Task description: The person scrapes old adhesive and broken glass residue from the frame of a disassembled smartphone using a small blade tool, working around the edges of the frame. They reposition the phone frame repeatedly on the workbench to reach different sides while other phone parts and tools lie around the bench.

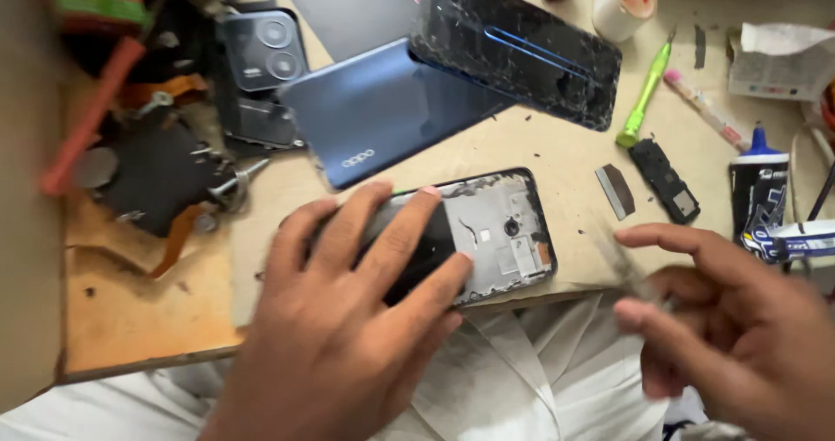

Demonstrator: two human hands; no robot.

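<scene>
The phone frame [496, 232] lies at the table [565, 158] edge, partly past it, pinned flat under my left hand [348, 319], fingers spread, not closed round it. My right hand [731, 319] hovers open and empty, blurred. I judge uneven pressure could tip the frame off, or flex its exposed parts.

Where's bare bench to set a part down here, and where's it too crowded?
Free: the tan strip between the cracked screen, the open phone frame and the green tool; also the orange board left of the left hand. Crowded: top left around the camera cover, and the right edge by the glue tube near the right hand.
</scene>
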